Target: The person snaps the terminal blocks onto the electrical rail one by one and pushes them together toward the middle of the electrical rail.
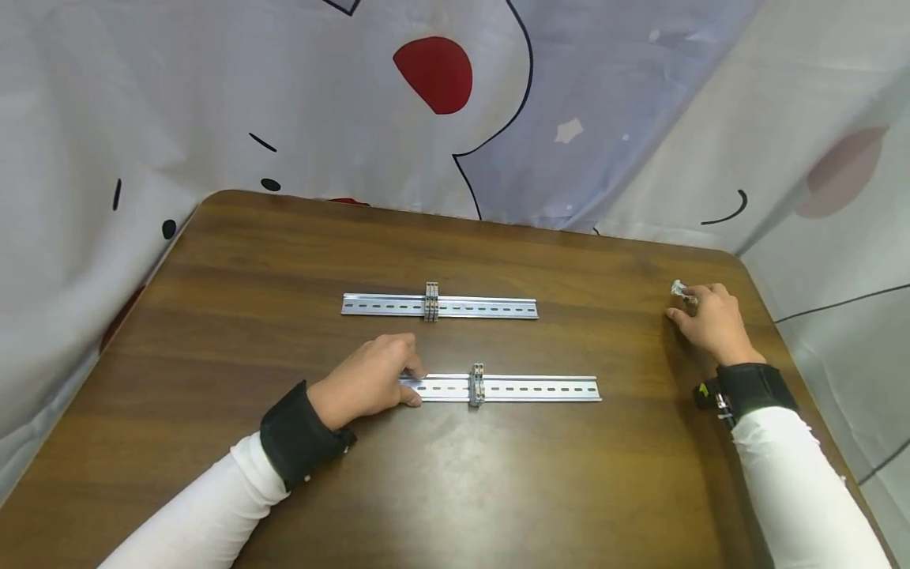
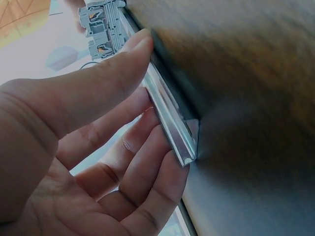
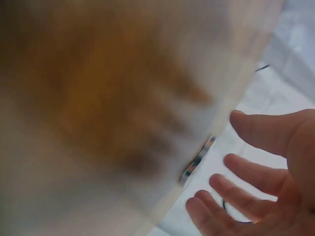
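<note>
My left hand (image 1: 370,379) pinches the left end of the nearer slotted metal DIN rail (image 1: 540,388), thumb along one edge and fingertips along the other. Grey terminal blocks (image 1: 477,386) are clipped side by side near the middle of that rail; in the left wrist view, the same blocks (image 2: 103,29) show just beyond my thumb. Far to the right, my right hand (image 1: 714,322) reaches over a small terminal block piece (image 1: 678,288) on the table. In the right wrist view its thumb and fingers are spread, with the small piece (image 3: 198,161) lying beyond the fingertips.
A second DIN rail (image 1: 490,308) lies farther back, roughly parallel, with several thin terminal blocks (image 1: 430,302) clipped on it. The brown wooden table (image 1: 604,482) has rounded far corners. Printed white cloth (image 1: 298,87) hangs behind the table and along its sides.
</note>
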Motion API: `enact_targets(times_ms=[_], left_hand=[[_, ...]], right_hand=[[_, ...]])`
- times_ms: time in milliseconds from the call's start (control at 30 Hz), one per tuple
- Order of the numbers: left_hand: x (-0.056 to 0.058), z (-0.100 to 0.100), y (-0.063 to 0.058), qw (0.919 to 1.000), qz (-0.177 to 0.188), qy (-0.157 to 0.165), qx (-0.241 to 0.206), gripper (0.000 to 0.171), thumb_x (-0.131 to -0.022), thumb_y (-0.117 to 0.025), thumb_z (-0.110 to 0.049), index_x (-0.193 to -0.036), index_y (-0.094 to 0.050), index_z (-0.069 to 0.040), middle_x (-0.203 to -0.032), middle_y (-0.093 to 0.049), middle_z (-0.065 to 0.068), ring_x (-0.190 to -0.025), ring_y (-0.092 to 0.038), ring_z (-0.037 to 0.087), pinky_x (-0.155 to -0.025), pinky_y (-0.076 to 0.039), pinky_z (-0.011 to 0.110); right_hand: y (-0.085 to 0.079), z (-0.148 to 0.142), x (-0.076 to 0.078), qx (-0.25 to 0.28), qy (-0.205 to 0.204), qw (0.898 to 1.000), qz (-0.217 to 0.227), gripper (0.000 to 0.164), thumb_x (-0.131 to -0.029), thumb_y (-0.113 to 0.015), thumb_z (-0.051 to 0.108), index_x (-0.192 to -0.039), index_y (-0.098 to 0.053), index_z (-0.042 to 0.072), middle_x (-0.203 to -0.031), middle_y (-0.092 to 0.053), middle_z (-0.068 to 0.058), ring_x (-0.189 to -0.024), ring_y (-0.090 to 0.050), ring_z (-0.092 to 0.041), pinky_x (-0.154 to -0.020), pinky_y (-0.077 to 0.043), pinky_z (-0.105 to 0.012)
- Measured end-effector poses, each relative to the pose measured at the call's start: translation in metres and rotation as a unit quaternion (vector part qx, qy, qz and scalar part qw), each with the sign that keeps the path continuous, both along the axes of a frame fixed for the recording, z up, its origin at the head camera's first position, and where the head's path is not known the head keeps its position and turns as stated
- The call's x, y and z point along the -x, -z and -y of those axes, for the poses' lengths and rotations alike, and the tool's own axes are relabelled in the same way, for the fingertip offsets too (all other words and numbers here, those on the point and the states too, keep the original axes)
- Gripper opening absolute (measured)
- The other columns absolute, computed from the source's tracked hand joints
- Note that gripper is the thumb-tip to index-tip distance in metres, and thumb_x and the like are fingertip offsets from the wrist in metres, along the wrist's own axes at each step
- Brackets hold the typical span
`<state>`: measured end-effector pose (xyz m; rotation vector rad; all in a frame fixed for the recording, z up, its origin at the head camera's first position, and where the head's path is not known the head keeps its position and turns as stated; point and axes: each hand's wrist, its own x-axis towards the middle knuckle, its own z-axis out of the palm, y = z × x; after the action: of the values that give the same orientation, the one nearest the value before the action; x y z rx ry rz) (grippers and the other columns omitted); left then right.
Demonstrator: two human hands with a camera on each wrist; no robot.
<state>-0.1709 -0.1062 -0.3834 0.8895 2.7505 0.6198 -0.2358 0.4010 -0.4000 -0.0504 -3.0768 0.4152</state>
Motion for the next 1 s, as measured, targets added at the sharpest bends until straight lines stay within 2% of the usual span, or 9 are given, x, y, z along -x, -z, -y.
enact_targets(times_ms=[167, 400, 500, 633, 700, 833, 1000], left_hand=[[-0.001, 0.0, 0.003, 1.0, 0.005, -0.004, 0.0, 0.028, -0.069, -0.09, -0.022, -0.092, -0.082, -0.007, -0.081, -0.061, 0.004, -0.072, -0.056, 0.016, -0.065, -0.047, 0.027], [-0.001, 0.0, 0.004, 0.9999, -0.012, 0.009, -0.004, 0.025, -0.067, -0.09, -0.022, -0.086, -0.082, -0.008, -0.079, -0.061, 0.004, -0.069, -0.055, 0.014, -0.062, -0.046, 0.026], [0.0, 0.001, 0.003, 0.9998, -0.015, 0.008, -0.007, 0.024, -0.067, -0.09, -0.021, -0.085, -0.082, -0.007, -0.079, -0.061, 0.005, -0.068, -0.054, 0.014, -0.061, -0.046, 0.025], [0.0, 0.002, 0.002, 0.9998, -0.016, 0.006, -0.009, 0.025, -0.068, -0.09, -0.021, -0.086, -0.082, -0.007, -0.079, -0.061, 0.005, -0.068, -0.054, 0.014, -0.061, -0.046, 0.025], [0.001, 0.002, 0.002, 0.9998, -0.017, 0.007, -0.009, 0.025, -0.068, -0.09, -0.021, -0.086, -0.082, -0.007, -0.079, -0.061, 0.005, -0.068, -0.054, 0.014, -0.061, -0.046, 0.025], [0.001, 0.002, 0.002, 0.9998, -0.015, 0.005, -0.008, 0.026, -0.067, -0.091, -0.021, -0.087, -0.082, -0.007, -0.079, -0.061, 0.005, -0.068, -0.054, 0.014, -0.061, -0.046, 0.025], [0.001, 0.002, 0.003, 0.9998, -0.015, 0.007, -0.005, 0.025, -0.067, -0.091, -0.022, -0.086, -0.082, -0.008, -0.079, -0.061, 0.004, -0.069, -0.055, 0.015, -0.062, -0.047, 0.027]], right_hand=[[0.002, -0.013, 0.02, -0.029, -0.003, 0.999, -0.013, 0.046, -0.092, -0.063, 0.014, -0.126, -0.054, -0.017, -0.118, -0.049, -0.046, -0.107, -0.044, -0.063, -0.087, -0.038, -0.068], [0.008, -0.026, 0.025, -0.036, 0.001, 0.999, -0.01, 0.04, -0.092, -0.062, 0.01, -0.121, -0.058, -0.017, -0.105, -0.058, -0.042, -0.098, -0.053, -0.056, -0.076, -0.043, -0.063], [0.007, -0.025, 0.027, -0.048, -0.004, 0.999, -0.005, 0.039, -0.093, -0.059, 0.01, -0.121, -0.057, -0.019, -0.107, -0.059, -0.043, -0.097, -0.055, -0.057, -0.075, -0.044, -0.063], [0.002, -0.022, 0.024, -0.065, 0.001, 0.998, 0.016, 0.044, -0.097, -0.051, 0.011, -0.128, -0.05, -0.019, -0.115, -0.055, -0.046, -0.097, -0.055, -0.062, -0.075, -0.045, -0.066], [0.0, -0.02, 0.022, -0.071, 0.004, 0.997, 0.014, 0.043, -0.097, -0.047, 0.01, -0.128, -0.048, -0.019, -0.111, -0.057, -0.047, -0.087, -0.058, -0.06, -0.067, -0.047, -0.062], [-0.004, -0.016, 0.017, -0.074, 0.007, 0.997, -0.002, 0.042, -0.092, -0.043, 0.005, -0.128, -0.048, -0.017, -0.099, -0.061, -0.046, -0.062, -0.061, -0.046, -0.048, -0.045, -0.048], [-0.01, -0.012, 0.01, -0.069, 0.006, 0.998, -0.011, 0.045, -0.086, -0.045, 0.002, -0.128, -0.051, -0.013, -0.093, -0.063, -0.042, -0.055, -0.053, -0.036, -0.046, -0.041, -0.043]])
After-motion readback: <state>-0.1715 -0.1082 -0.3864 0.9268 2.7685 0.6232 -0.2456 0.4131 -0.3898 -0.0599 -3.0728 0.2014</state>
